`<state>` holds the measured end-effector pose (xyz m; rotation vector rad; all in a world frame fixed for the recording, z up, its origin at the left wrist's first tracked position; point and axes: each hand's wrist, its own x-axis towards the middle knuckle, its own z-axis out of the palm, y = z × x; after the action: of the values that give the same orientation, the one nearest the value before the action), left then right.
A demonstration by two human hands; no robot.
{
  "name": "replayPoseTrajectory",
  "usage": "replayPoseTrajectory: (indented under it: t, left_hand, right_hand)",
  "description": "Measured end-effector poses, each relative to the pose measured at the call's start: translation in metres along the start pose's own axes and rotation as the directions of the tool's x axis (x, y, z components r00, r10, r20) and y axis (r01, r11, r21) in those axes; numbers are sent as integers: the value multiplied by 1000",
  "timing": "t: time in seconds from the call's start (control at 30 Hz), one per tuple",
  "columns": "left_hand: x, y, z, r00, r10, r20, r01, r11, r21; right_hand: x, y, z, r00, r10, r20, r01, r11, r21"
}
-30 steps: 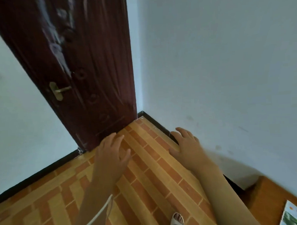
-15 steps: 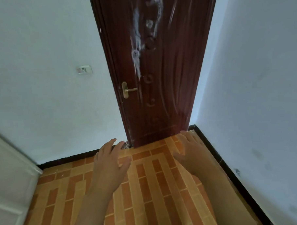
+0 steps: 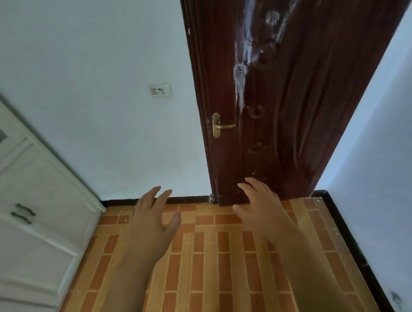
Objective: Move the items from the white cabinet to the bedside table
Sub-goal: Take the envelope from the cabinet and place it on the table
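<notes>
Your left hand (image 3: 153, 219) and right hand (image 3: 261, 207) hang over the floor at lower centre, fingers (image 3: 159, 195) spread and holding nothing. The white cabinet (image 3: 30, 210) stands along the left edge, doors closed, so its items are hidden; the bedside table is out of view. Reaching blind, you could miss the two dark handles (image 3: 23, 213) or catch the cabinet's corner. Count: one cabinet, one brown door (image 3: 292, 93) at upper right, one brass lever (image 3: 219, 125), one wall socket (image 3: 160, 90)

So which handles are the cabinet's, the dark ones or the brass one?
The two dark handles at far left sit on the white cabinet. The brass lever handle belongs to the dark red door.
</notes>
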<state>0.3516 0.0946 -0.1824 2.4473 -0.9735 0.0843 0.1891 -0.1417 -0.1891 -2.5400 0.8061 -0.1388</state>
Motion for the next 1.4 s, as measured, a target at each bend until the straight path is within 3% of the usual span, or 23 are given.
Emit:
replayPoseTrajectory:
  t: [0.4, 0.53, 0.73, 0.97, 1.4]
  left_hand:
    - [24, -152, -60, 971, -192, -142, 198, 980, 29]
    - [38, -229, -112, 942, -246, -229, 256, 967, 13]
    - [49, -340, -185, 913, -285, -292, 336, 931, 142]
    - [29, -425, -249, 862, -380, -337, 461, 863, 207]
    - [30, -529, -354, 738, -477, -478, 641, 717, 273]
  right_hand:
    - [110, -148, 66, 967, -245, 71, 243, 969, 38]
    - [144, -235, 94, 943, -326, 70, 326, 945, 2]
    - [194, -363, 140, 890, -451, 69, 455, 888, -63]
    - [228, -492, 182, 803, -584, 123, 594, 801, -75]
    - [299, -718, 210, 530, -830, 176, 842, 540, 11]
